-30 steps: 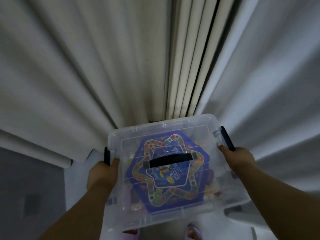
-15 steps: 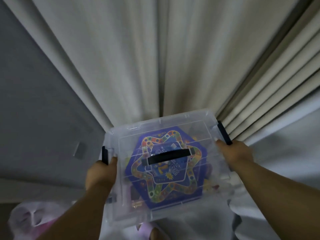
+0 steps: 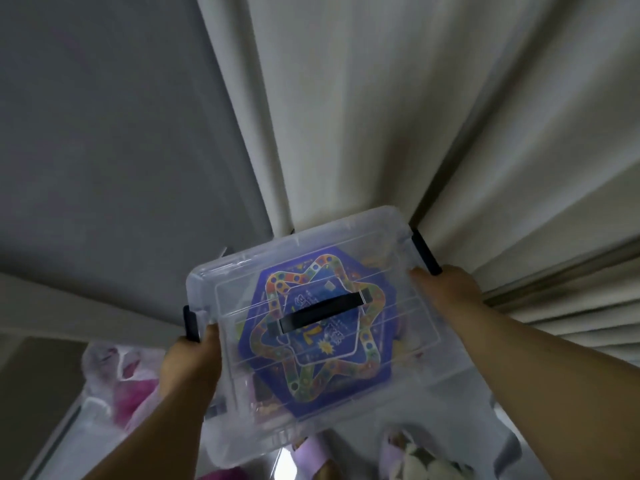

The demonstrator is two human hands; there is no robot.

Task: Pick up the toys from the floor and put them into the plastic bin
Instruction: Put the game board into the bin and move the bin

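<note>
The clear plastic bin [image 3: 311,320] is held up off the floor between both hands, lid on, with a blue board game [image 3: 322,327] showing through it: the left hand [image 3: 194,365] is clamped on the left edge beside a black latch [image 3: 191,323], and the right hand [image 3: 446,292] grips the right edge just under the other latch [image 3: 426,252]. The bin tilts, its left side lower, so I judge the smooth plastic could slip from either grip. It could also brush the curtain [image 3: 363,116] close behind, or come down on the pink bag [image 3: 121,379] below.
</note>
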